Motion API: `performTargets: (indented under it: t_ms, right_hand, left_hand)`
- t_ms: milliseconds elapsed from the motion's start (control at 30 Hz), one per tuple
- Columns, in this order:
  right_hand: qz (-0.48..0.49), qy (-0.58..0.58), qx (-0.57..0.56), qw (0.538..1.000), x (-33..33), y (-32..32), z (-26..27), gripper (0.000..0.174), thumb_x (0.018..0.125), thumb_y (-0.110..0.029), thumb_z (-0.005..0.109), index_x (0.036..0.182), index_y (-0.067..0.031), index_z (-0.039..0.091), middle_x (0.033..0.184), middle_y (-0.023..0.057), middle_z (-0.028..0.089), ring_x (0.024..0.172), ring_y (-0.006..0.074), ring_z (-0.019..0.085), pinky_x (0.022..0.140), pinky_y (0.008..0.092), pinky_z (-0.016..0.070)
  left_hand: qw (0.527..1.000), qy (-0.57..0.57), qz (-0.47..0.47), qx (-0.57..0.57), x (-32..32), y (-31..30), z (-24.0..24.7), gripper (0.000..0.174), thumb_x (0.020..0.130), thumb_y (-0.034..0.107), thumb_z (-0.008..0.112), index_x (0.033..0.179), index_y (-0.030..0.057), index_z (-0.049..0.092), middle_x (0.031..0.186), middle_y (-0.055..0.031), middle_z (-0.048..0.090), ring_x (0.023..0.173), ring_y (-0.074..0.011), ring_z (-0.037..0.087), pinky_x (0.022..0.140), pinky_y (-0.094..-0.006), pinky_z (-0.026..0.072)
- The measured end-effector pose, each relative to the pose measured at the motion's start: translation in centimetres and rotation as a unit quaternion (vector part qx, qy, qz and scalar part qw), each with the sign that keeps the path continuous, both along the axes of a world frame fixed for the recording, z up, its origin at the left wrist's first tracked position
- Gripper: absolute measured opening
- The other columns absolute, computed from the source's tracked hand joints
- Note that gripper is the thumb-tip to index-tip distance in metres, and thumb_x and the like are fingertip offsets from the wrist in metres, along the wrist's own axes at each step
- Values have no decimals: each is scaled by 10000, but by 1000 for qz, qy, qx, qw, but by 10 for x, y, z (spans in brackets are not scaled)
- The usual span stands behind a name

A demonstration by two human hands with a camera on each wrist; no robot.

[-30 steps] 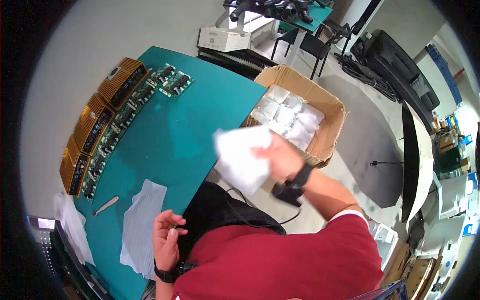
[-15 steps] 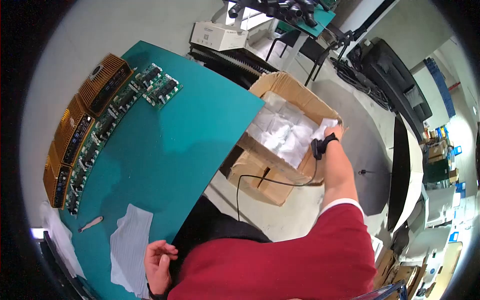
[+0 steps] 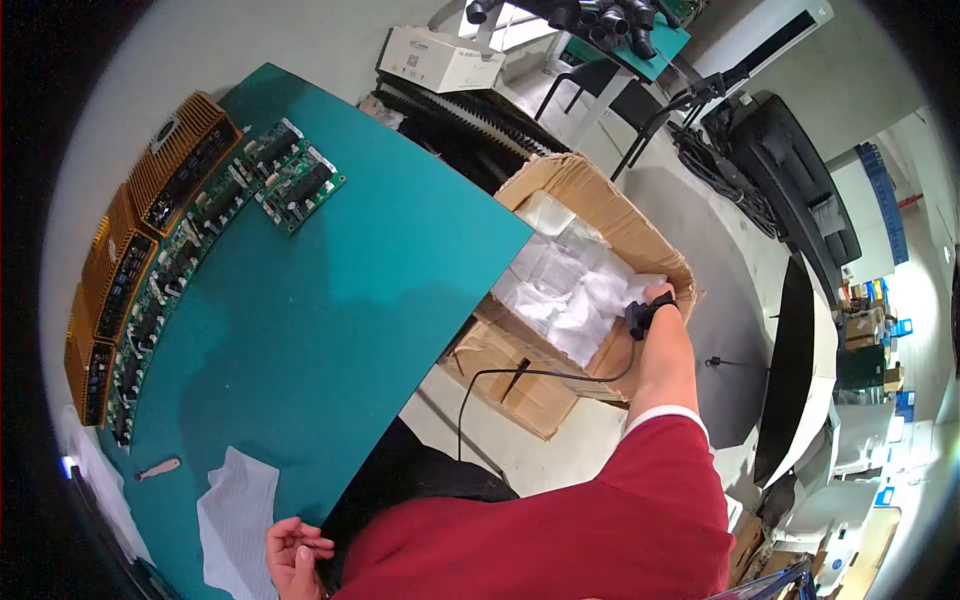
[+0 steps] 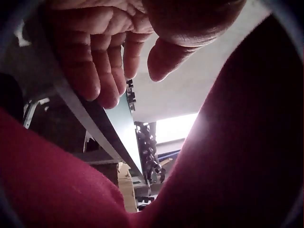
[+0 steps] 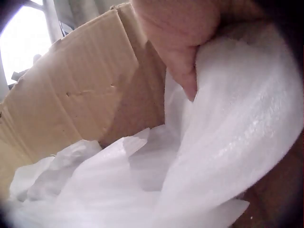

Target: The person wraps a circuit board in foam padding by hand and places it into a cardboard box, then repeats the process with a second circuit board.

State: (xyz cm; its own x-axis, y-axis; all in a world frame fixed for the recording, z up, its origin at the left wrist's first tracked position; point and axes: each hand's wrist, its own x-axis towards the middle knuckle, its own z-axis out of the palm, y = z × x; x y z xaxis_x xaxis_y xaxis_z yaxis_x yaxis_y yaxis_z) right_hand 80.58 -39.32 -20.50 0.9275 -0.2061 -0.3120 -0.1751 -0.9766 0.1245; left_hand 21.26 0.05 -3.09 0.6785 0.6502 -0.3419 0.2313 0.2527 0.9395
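Observation:
In the head view my right hand (image 3: 660,294) is inside the cardboard box (image 3: 640,228), at its right side. The right wrist view shows that hand (image 5: 183,40) gripping a white foam-wrapped packet (image 5: 237,114), its thumb against the foam; its other fingers are hidden. Other white wrapped packets (image 3: 562,290) fill the left part of the box. My left hand (image 3: 296,558) hovers by the table's near edge, beside a white foam sheet (image 3: 238,510), its fingers loosely bent and holding nothing. The left wrist view shows the same hand (image 4: 114,42) empty.
Gold finned units (image 3: 180,150) and green circuit boards (image 3: 300,185) line the teal table's (image 3: 360,270) left side. A small brush-like tool (image 3: 158,468) lies near the foam sheet. A second carton (image 3: 510,375) stands beneath the box; a black cable (image 3: 530,372) crosses in front.
My right hand has carried the white packet from beside the table into the box's right side. The left hand stays empty by the table edge. The head view has shifted.

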Motion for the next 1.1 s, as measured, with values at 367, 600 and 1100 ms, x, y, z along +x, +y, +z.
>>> performTargets:
  t_ms: [367, 600, 1100]
  right_hand:
    - [-177, -235, 185, 938, -32, 32, 12, 484, 757, -16, 536, 1143, 77, 259, 1071, 302, 520, 1047, 358, 520, 858, 388, 448]
    - [62, -321, -104, 939, -20, 12, -29, 161, 838, -110, 405, 975, -38, 448, 1012, 152, 488, 929, 312, 506, 794, 393, 422]
    - [106, -378, 223, 892, -83, 54, 158, 258, 819, -182, 521, 1023, -49, 606, 1003, 76, 630, 965, 226, 575, 870, 373, 404]
  left_hand:
    - [1000, -3, -10, -3, -2, -3, 6, 388, 853, 238, 548, 1139, 24, 396, 924, -90, 512, 749, -151, 573, 614, -256, 486]
    - [1000, 2, -6, -17, 0, -5, 7, 375, 853, 233, 549, 1132, 32, 399, 922, -78, 513, 760, -143, 568, 643, -249, 476]
    - [997, -46, -56, -5, -11, -10, 17, 340, 848, 160, 540, 1132, 19, 417, 959, -94, 535, 821, -175, 568, 707, -288, 472]
